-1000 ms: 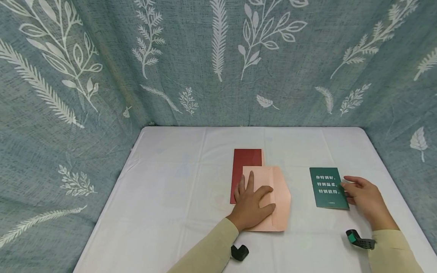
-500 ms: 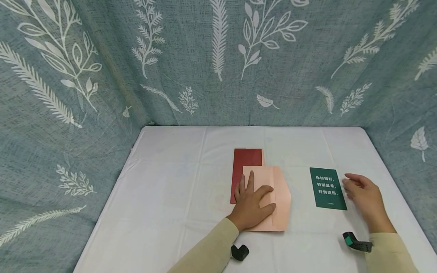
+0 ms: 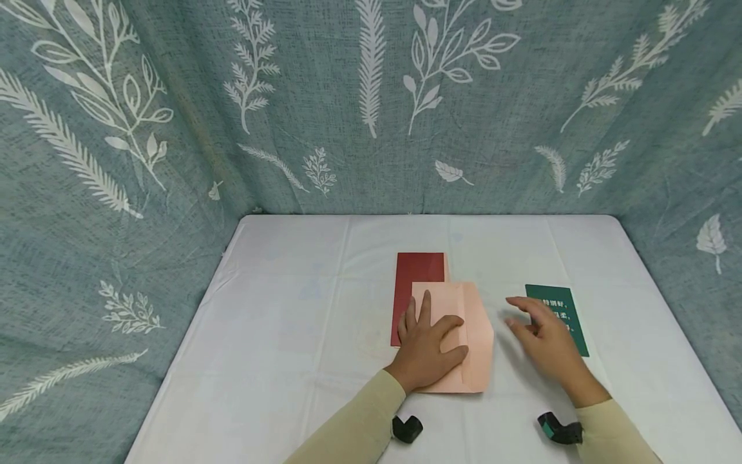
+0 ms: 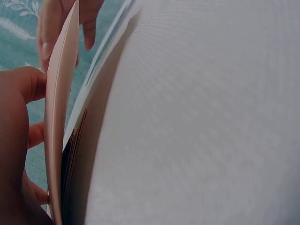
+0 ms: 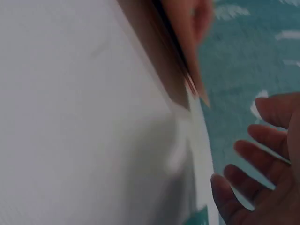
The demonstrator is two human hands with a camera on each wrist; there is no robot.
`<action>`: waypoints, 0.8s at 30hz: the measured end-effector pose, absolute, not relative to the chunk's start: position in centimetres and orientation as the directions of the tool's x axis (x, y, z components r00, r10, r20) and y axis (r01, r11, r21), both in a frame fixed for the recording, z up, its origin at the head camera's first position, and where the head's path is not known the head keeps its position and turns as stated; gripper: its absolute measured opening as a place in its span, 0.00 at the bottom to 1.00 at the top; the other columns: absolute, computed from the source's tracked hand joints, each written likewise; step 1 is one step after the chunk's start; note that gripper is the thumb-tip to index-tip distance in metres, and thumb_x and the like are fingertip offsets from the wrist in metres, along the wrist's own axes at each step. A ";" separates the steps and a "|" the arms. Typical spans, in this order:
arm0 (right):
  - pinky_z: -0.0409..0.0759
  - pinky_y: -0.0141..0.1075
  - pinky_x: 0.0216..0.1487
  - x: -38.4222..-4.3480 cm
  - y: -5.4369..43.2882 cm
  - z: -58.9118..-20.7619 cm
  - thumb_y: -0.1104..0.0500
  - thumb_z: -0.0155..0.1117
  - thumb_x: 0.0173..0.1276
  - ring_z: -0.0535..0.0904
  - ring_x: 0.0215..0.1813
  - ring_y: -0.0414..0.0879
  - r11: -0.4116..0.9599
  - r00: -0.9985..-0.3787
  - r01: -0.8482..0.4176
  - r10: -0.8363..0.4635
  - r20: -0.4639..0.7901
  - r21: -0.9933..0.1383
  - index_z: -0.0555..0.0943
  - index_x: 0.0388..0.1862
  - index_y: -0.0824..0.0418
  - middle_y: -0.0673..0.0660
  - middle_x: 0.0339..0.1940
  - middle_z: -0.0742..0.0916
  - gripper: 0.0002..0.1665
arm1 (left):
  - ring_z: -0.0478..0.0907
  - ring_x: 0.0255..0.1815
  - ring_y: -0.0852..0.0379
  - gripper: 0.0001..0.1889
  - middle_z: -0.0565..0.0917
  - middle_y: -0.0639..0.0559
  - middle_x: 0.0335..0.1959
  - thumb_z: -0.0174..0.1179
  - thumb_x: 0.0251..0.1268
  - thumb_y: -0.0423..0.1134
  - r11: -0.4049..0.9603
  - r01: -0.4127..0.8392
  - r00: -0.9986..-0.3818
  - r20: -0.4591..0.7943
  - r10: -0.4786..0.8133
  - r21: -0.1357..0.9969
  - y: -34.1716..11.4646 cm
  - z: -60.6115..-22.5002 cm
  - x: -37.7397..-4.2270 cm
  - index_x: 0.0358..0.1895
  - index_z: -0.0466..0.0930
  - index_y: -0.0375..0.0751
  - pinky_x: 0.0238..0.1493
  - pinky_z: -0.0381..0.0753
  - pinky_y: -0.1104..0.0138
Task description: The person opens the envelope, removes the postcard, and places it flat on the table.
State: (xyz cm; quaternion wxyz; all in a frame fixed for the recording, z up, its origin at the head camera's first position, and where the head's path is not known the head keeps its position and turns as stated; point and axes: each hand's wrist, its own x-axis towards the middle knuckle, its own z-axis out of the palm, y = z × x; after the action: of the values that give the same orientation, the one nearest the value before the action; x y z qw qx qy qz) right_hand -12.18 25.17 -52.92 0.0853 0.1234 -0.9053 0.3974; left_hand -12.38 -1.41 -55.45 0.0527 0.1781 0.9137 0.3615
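Observation:
My left hand rests with spread fingers on a pale pink envelope, whose pointed flap is unfolded to the right. In the left wrist view the envelope stands a little off the surface, with dark and brownish edges of other paper pieces below it. A dark red rectangle with a pink edge sticks out from behind the envelope. My right hand hovers between the envelope and a dark green card with white lettering, partly covering that card. In the right wrist view its fingers are relaxed and hold nothing.
The white-covered table bears all the paper pieces. Green-blue curtains with white leaf patterns hang behind it and at both sides. A black camera mount sits at the left wrist and another at the right wrist.
My right hand has let go of the green card's right edge, leaving it lying flat, and has moved left across it toward the envelope. The left hand stays in place.

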 end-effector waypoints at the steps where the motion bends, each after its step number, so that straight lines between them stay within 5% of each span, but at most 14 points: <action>1: 0.84 0.50 0.58 -12.1 24.5 -53.2 0.63 0.69 0.80 0.77 0.70 0.65 0.659 -0.948 -0.318 -0.193 0.255 -0.682 0.80 0.73 0.66 0.65 0.71 0.82 0.25 | 0.31 0.88 0.31 0.24 0.44 0.38 0.90 0.62 0.73 0.57 0.676 0.290 -0.931 0.035 0.364 0.678 -1.4 -55.5 -12.4 0.69 0.83 0.60 0.77 0.40 0.30; 4: 0.73 0.66 0.69 -11.8 23.1 -54.0 0.59 0.69 0.81 0.69 0.78 0.66 0.666 -0.926 -0.373 -0.308 0.218 -0.646 0.76 0.79 0.65 0.63 0.80 0.76 0.31 | 0.32 0.88 0.30 0.25 0.44 0.38 0.90 0.62 0.73 0.58 0.679 0.296 -0.930 0.041 0.365 0.672 -1.4 -55.5 -12.5 0.69 0.83 0.60 0.77 0.41 0.29; 7: 0.63 0.72 0.72 -11.6 22.5 -54.7 0.53 0.67 0.83 0.64 0.82 0.67 0.701 -0.912 -0.390 -0.381 0.149 -0.597 0.74 0.81 0.64 0.61 0.83 0.73 0.34 | 0.32 0.88 0.30 0.25 0.44 0.38 0.90 0.62 0.73 0.58 0.677 0.296 -0.929 0.040 0.367 0.673 -1.3 -55.4 -12.5 0.70 0.83 0.60 0.77 0.40 0.29; 24: 0.57 0.60 0.66 -11.6 22.9 -56.3 0.48 0.63 0.86 0.54 0.87 0.64 0.723 -0.889 -0.416 -0.451 0.079 -0.551 0.71 0.85 0.57 0.56 0.88 0.66 0.35 | 0.38 0.88 0.37 0.25 0.48 0.43 0.90 0.63 0.76 0.57 0.504 0.183 -0.960 0.045 0.275 0.844 -2.4 -55.1 -12.7 0.69 0.82 0.51 0.76 0.46 0.27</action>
State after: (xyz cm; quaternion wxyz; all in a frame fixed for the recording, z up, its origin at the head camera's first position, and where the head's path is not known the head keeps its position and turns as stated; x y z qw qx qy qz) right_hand -11.62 22.91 -56.26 -0.0304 0.2338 -0.9278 0.2892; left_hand -12.67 -2.44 -55.13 0.0477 0.1323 0.8657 0.4803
